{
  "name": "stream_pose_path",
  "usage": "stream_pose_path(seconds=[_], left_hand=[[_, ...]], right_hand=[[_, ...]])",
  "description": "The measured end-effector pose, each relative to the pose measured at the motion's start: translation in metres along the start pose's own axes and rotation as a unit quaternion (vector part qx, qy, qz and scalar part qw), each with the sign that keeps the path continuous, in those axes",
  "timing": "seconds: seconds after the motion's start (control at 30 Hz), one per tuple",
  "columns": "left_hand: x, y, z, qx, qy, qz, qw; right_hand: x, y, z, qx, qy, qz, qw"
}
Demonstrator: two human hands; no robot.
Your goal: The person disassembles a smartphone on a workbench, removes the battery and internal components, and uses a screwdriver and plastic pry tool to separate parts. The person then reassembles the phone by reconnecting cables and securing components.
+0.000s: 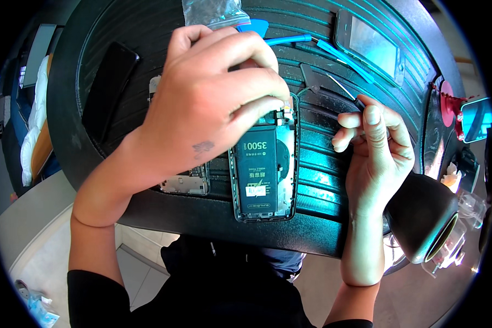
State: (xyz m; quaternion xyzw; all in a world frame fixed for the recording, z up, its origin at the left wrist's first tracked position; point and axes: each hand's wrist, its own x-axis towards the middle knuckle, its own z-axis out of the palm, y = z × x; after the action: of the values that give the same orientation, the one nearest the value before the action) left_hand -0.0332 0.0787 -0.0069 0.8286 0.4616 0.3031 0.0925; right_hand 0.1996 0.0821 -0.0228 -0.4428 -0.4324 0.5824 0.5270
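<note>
An opened phone lies upright in front of me, its black battery exposed and small parts showing at its top end. My left hand is bent over that top end, fingers curled and thumb at the upper right parts. Whatever the fingertips may pinch is hidden behind the hand. To the right, my right hand holds a thin screwdriver, its metal shaft pointing up and left, away from the phone. A small black flat part with a thin cable lies between the two hands.
Under my left forearm lies another phone housing. A dark phone rests at left. Beyond are a clear plastic bag, a blue pick, blue pry tools and another phone. A dark cone-shaped shade stands by my right wrist.
</note>
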Motion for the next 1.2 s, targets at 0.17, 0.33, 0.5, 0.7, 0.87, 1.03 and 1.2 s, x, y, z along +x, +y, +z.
stream_pose_path(seconds=[0.17,0.33,0.5,0.7,0.87,1.03,1.2], left_hand=[[-0.002,0.001,-0.035,0.081,0.025,-0.033,0.996],[-0.026,0.03,-0.047,0.007,-0.012,-0.037,0.999],[-0.082,0.098,0.005,-0.133,-0.061,0.119,0.982],[-0.125,0.15,0.041,-0.17,-0.231,0.254,0.924],[-0.125,0.183,0.074,-0.011,-0.327,0.277,0.903],[-0.127,0.199,0.124,0.117,-0.322,0.445,0.827],[-0.117,0.194,0.128,0.086,-0.366,0.449,0.811]], right_hand=[[0.0,0.003,-0.001,0.013,0.0,-0.005,1.0],[0.0,0.003,-0.002,0.004,0.0,-0.015,1.0],[0.001,0.002,0.002,-0.014,0.002,-0.008,1.0],[-0.001,0.0,0.006,-0.03,0.001,-0.004,1.0],[-0.001,-0.007,0.018,-0.04,-0.031,0.022,0.998],[0.004,-0.011,0.025,-0.054,-0.095,0.048,0.993],[0.005,-0.01,0.033,-0.125,-0.124,0.056,0.983]])
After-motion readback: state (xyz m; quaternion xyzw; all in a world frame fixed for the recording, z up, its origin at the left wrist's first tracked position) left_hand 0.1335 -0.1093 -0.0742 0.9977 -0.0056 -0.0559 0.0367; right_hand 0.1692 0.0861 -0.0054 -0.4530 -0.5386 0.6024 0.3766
